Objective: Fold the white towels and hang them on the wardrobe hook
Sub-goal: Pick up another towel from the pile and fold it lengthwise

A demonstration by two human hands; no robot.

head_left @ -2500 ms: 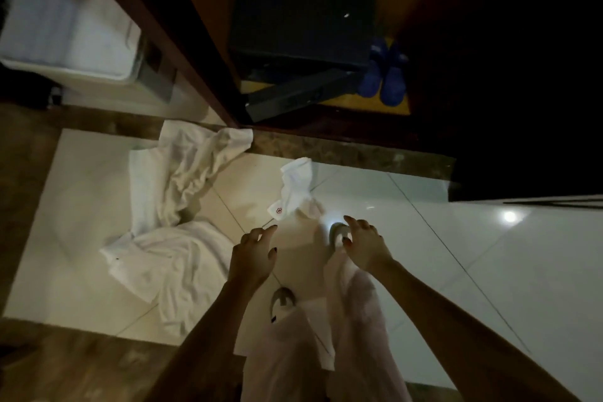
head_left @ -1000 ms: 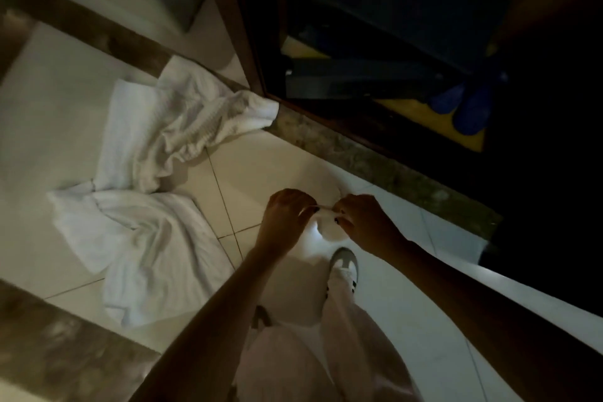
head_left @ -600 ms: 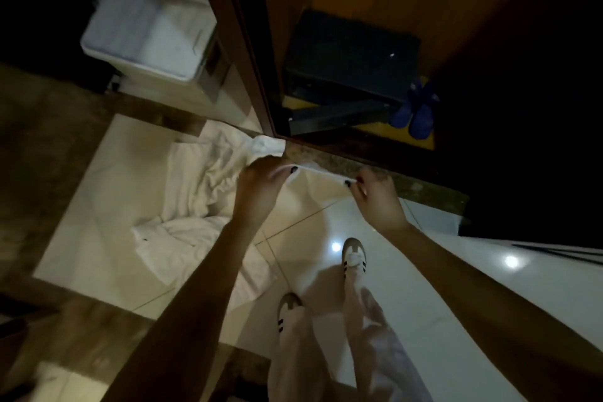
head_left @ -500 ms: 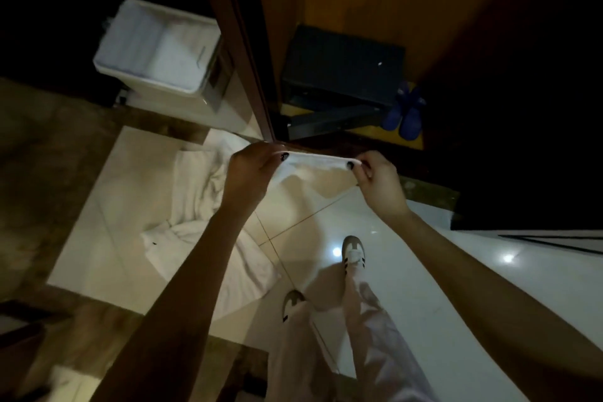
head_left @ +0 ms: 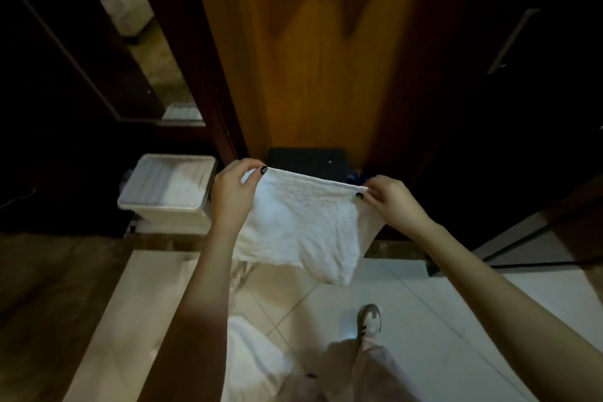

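Note:
A small white towel [head_left: 303, 222] hangs spread out in the air in front of the open wardrobe [head_left: 313, 59]. My left hand [head_left: 233, 194] pinches its top left corner and my right hand [head_left: 390, 199] pinches its top right corner, so the top edge is stretched flat between them. A larger white towel [head_left: 251, 365] lies crumpled on the floor tiles under my left forearm, partly hidden by it. No hook shows in this view.
A white lidded bin [head_left: 169, 188] stands on the floor left of the wardrobe. A dark box [head_left: 306, 158] and something blue [head_left: 355, 178] sit on the wardrobe floor behind the towel. A dark door with a handle [head_left: 512, 39] is at right. My shoe [head_left: 368, 321] is below.
Both hands picked the small towel off the floor, pulled it apart by its corners and raised it. The view has tilted up towards the wardrobe.

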